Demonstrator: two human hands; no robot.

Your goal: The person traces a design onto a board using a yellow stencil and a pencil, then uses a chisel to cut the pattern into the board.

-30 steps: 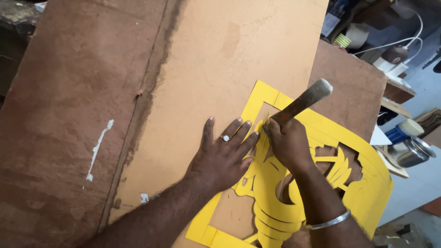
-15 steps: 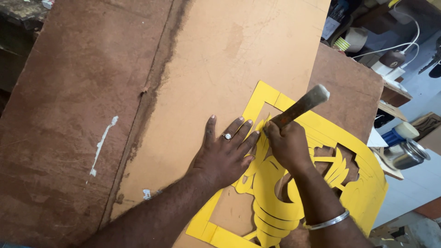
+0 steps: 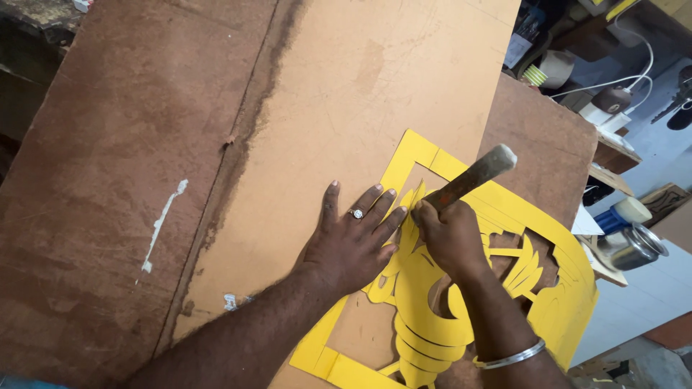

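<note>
A yellow cut-out stencil (image 3: 432,317) with an open frame and curved shapes lies flat on a light brown board (image 3: 360,108). My left hand (image 3: 349,241), a ring on one finger, presses flat on the stencil's left edge with fingers spread. My right hand (image 3: 450,238), a metal bangle on its wrist, grips a tool with a thick wooden handle (image 3: 476,176) that points up and to the right. The tool's working end is hidden under my fist, down on the stencil beside my left fingertips.
A darker brown board (image 3: 108,216) with a white paint streak lies to the left. Another dark board (image 3: 540,144) sits under the stencil at right. Beyond the right edge are a metal tin (image 3: 634,245), a blue-and-white container, cables and clutter.
Both hands hold almost the same place on the stencil; the tool handle has shifted only slightly. The camera view has drifted a little.
</note>
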